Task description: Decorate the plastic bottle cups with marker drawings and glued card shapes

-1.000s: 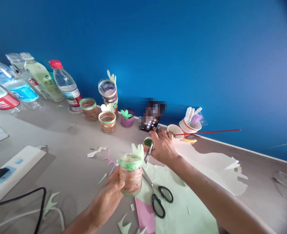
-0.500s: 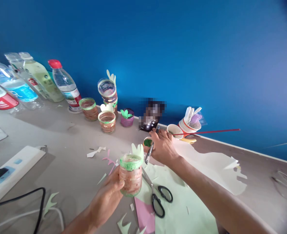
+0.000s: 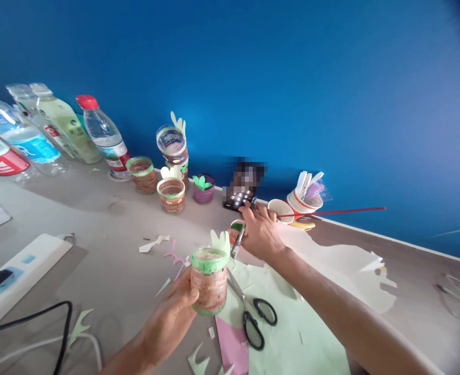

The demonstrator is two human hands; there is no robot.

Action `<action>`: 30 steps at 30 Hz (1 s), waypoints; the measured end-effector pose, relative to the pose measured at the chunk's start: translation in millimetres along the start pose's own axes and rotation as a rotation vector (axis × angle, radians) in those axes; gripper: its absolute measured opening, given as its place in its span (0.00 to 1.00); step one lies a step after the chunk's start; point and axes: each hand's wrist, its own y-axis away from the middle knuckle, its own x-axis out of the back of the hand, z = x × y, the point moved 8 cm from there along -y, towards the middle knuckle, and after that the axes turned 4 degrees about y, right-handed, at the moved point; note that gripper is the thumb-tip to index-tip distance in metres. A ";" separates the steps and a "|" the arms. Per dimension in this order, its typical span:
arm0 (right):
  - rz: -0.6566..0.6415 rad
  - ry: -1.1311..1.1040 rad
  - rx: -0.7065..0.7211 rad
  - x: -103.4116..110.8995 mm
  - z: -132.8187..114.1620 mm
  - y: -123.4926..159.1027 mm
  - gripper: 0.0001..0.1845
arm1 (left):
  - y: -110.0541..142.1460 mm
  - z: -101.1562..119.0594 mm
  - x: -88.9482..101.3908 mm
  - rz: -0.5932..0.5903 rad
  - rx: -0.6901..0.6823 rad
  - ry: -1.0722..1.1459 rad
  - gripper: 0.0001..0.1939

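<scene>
My left hand (image 3: pixel 171 307) is wrapped round a clear plastic cup (image 3: pixel 209 289), painted brown with a green rim and base. Pale green paper leaves (image 3: pixel 220 244) stand up from its rim. A pen (image 3: pixel 238 242) is held in my right hand (image 3: pixel 261 229), slanting under the palm. One finger of that hand reaches the lower edge of a phone (image 3: pixel 242 195), whose screen shows lit round keys; its upper part is blurred out. Partly hidden beside the right hand is a small cup of green paint (image 3: pixel 236 225). Black-handled scissors (image 3: pixel 249 312) lie right of the held cup.
Painted cups (image 3: pixel 141 177) and a purple cup (image 3: pixel 203 190) stand along the wall, with several bottles (image 3: pixel 108 140) further left. At the right are paper cups (image 3: pixel 303 200), a red stick (image 3: pixel 343 211) and paper sheets (image 3: pixel 300 333). A power strip (image 3: pixel 30 276) lies at left.
More lit keys show on the phone's screen. My right hand has shifted very slightly, still with the pen. The left hand and its cup stay in place.
</scene>
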 end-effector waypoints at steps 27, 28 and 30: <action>-0.043 -0.095 0.028 -8.7 3.4 6.6 0.29 | -0.4 0.0 -1.6 -0.023 -0.001 0.024 0.22; -0.044 -0.091 0.029 -7.2 3.4 6.9 0.29 | -0.1 -0.7 -0.6 -0.022 0.000 0.024 0.22; -0.051 -0.089 0.031 -4.5 3.3 6.4 0.27 | 0.2 -1.5 0.6 -0.020 0.004 0.022 0.21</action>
